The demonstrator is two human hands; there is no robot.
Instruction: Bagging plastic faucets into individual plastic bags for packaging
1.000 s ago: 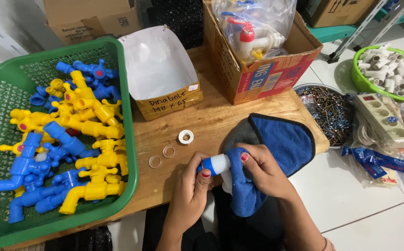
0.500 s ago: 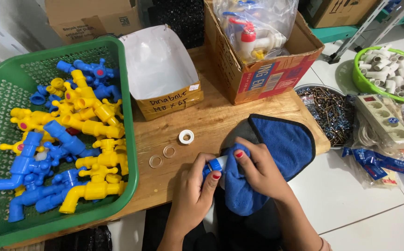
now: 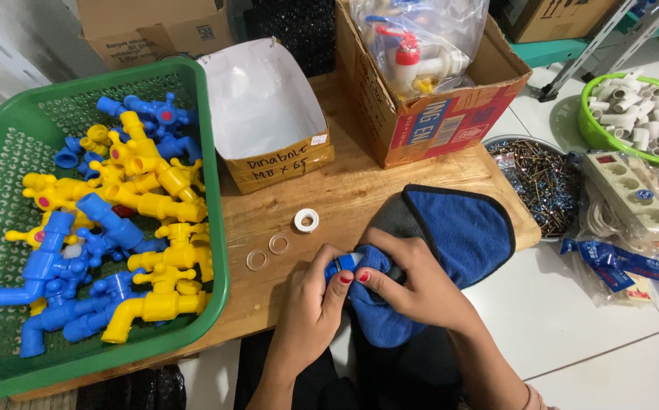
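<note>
My left hand (image 3: pixel 310 304) grips a blue plastic tap (image 3: pixel 338 264), mostly hidden by my fingers and the cloth. Wrapped around that tap is a blue cloth (image 3: pixel 451 228) with a grey lining, pressed on by my right hand (image 3: pixel 409 285); the rest of it lies spread on the wooden table (image 3: pixel 344 190). A white ring (image 3: pixel 306 220) and two clear rings (image 3: pixel 267 252) lie on the table just beyond my hands. To the left stands a green basket (image 3: pixel 11 152) holding several blue and yellow plastic taps (image 3: pixel 139 197).
An open white-lined carton (image 3: pixel 265 114) and a cardboard box (image 3: pixel 428 114) with bagged taps stand at the back. On the floor to the right are a bowl of nails (image 3: pixel 542 178), a green tub of white pipe fittings (image 3: pixel 640 110), a power strip (image 3: pixel 633 193) and blue packets (image 3: pixel 618 262).
My right hand has drawn the blue cloth further over the tap, so its white end no longer shows. Both hands have stayed in the same spot.
</note>
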